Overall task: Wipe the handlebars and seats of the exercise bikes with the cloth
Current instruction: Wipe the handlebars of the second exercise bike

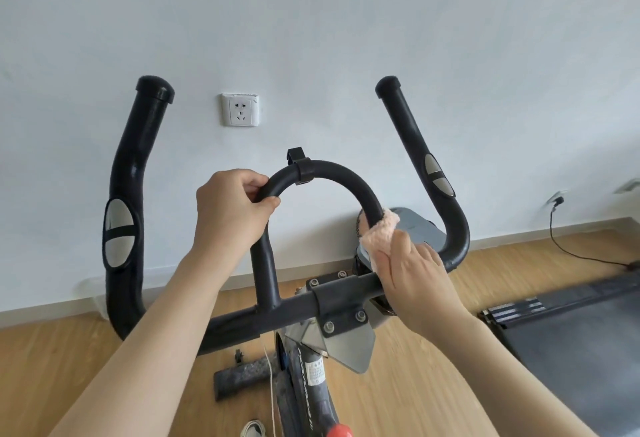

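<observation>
So here the left hand (232, 208) had fingers and thumb curled round the left shoulder of the centre loop (332, 173) on the handlebars (457, 239), which I'd guess was just steadying the bike. The right hand (412, 273) was gripping the fluffy pink cloth (379, 234), bunched up and pressed onto the right leg of that loop, low down near where it joins the crossbar (287, 308). The cloth was touching the tube and folded partly round it, not just sitting beside it.

My read: the loop was the bit being wiped, and most of the bars looked not yet done. To do it properly I'd wrap the cloth right round the tube so the back side gets cleaned too, then slide it up along the curve and work carefully round the little clip (301, 168) at the top. The left hand would need to shift at some point, or the patch under it never gets wiped. The outer left horn (126, 194) and right horn (408, 124) want extra attention on the silver sensor pads (119, 232), since that's where palms go. I'd also watch the bolts (329, 325) on the clamp, fluffy cloth snags easily.

The seat wasn't in shot, so can't say anything about that yet
</observation>
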